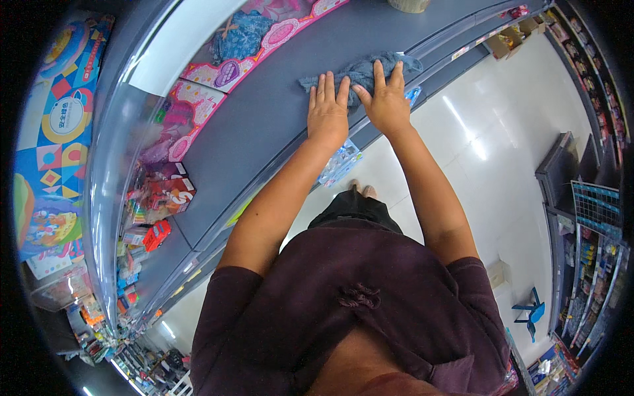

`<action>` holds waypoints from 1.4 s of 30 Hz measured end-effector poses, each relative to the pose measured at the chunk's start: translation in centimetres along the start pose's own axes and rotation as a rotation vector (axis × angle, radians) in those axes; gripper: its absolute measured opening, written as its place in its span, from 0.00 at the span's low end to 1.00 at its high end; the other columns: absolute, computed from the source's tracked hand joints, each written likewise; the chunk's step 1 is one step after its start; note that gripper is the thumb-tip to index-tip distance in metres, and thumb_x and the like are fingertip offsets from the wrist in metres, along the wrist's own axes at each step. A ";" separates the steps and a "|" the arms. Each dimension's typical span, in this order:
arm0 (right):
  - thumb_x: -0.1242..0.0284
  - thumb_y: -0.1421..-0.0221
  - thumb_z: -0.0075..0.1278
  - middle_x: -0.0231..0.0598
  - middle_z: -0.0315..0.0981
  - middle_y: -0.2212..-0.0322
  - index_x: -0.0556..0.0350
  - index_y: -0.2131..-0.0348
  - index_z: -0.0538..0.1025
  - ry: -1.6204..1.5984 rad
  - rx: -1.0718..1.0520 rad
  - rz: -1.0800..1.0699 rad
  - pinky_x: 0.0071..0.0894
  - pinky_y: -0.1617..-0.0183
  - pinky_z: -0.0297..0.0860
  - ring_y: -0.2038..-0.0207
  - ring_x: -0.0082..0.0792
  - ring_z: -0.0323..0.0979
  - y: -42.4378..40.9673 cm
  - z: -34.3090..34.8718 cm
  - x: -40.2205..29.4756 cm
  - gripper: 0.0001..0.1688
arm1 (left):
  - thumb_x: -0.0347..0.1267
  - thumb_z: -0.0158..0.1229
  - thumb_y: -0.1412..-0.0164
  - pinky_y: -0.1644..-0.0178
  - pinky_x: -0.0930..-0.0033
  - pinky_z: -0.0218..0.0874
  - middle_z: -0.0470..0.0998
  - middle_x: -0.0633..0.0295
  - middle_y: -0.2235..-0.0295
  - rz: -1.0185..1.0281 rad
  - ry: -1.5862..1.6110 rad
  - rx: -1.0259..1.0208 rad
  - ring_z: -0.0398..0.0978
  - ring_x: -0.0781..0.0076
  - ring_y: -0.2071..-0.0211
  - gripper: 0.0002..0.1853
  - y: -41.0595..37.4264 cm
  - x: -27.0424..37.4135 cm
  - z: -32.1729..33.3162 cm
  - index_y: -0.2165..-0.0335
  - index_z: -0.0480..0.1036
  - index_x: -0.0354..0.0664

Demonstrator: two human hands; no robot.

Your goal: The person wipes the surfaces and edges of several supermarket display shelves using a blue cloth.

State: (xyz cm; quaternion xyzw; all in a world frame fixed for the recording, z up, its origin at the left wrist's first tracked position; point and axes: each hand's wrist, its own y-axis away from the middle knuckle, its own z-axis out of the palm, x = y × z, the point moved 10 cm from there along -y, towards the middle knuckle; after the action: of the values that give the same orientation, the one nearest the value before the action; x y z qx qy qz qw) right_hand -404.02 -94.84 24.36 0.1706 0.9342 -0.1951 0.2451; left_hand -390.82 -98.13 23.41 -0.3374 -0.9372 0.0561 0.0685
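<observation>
A crumpled grey-blue cloth [360, 67] lies on the dark grey store shelf [267, 106], near its front edge. My left hand [329, 110] rests flat on the cloth's left part, fingers pointing away from me. On its right part lies my right hand [387, 101], with thumb and fingers spread. Both hands press from above, and neither has its fingers closed around the fabric. The thumb of my right hand is close to the forefinger side of my left hand. Parts of the cloth are hidden beneath the fingers.
Pink boxed toys [205, 96] line the back of the shelf. Farther left are a red toy vehicle [157, 235] and other packages. A clear plastic shelf edge [101, 163] curves above at left. Below the front edge hangs a blue package [341, 162]. A blue stool [534, 312] stands on the floor.
</observation>
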 end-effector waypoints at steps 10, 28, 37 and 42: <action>0.72 0.52 0.60 0.50 0.53 0.34 0.45 0.36 0.64 0.298 -0.125 -0.329 0.58 0.29 0.49 0.32 0.57 0.50 -1.0 -0.3 -3.7 0.45 | 0.29 0.56 0.39 0.27 0.49 0.38 0.54 0.44 0.32 -0.001 0.089 0.041 0.49 0.49 0.30 0.35 -0.1 0.2 -1.0 0.34 0.57 0.46; 0.72 0.45 0.56 0.36 0.61 0.36 0.42 0.38 0.67 0.121 -0.143 -0.463 0.60 0.28 0.45 0.31 0.44 0.53 -5.3 -3.0 3.6 0.36 | 0.24 0.58 0.43 0.28 0.49 0.42 0.58 0.46 0.34 -0.131 0.105 0.092 0.52 0.50 0.31 0.38 -5.5 5.3 0.1 0.35 0.59 0.45; 0.68 0.43 0.56 0.35 0.58 0.35 0.42 0.37 0.65 0.088 -0.195 -0.529 0.56 0.27 0.45 0.31 0.43 0.51 -10.0 -2.6 9.0 0.36 | 0.24 0.59 0.43 0.28 0.50 0.43 0.57 0.51 0.33 -0.278 -0.006 0.050 0.51 0.54 0.30 0.39 -11.0 9.2 1.4 0.34 0.58 0.47; 0.68 0.40 0.52 0.36 0.58 0.34 0.41 0.36 0.65 0.053 -0.277 -0.581 0.54 0.26 0.41 0.30 0.42 0.51 -11.2 -3.3 9.9 0.33 | 0.25 0.59 0.42 0.26 0.53 0.38 0.54 0.55 0.31 -0.361 -0.027 -0.010 0.47 0.58 0.29 0.41 -11.8 9.9 2.0 0.32 0.54 0.52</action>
State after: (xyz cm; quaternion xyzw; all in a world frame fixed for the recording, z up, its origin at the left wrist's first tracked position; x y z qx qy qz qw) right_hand -418.11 -100.88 24.91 -0.1332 0.9676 -0.1233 0.1756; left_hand -406.10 -100.98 24.09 -0.1634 -0.9836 0.0426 0.0631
